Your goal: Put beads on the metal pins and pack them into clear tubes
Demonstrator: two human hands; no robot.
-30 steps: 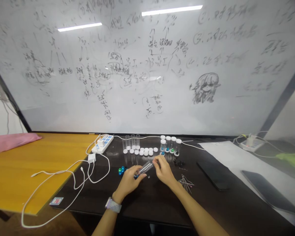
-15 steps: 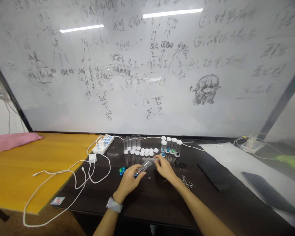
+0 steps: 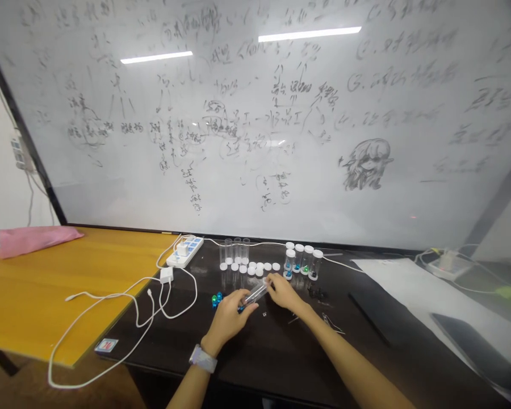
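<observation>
My left hand (image 3: 230, 315) is wrapped round the lower part of a clear plastic tube (image 3: 255, 292), which tilts up to the right. A bit of blue shows at the tube's lower end, partly hidden by my fingers. The fingers of my right hand (image 3: 282, 292) are pinched at the upper end, on what looks like a small whitish cap (image 3: 265, 280), mostly covered. Left of my left hand lie blue and green shiny balls (image 3: 217, 300). Tiny bright bits (image 3: 264, 314) lie on the dark table between my wrists.
Behind my hands are loose white caps (image 3: 259, 266), clear open tubes (image 3: 237, 250) and capped tubes (image 3: 309, 261) with coloured pieces inside. To the right lie black pieces (image 3: 316, 292), thin metal pins (image 3: 333, 324) and a black flat object (image 3: 368, 318). White cables (image 3: 132, 309) and a power strip (image 3: 185, 252) are left.
My right fingers have come to the tube's upper end, closing the small gap between them. The whole view has shifted slightly as my head moved.
</observation>
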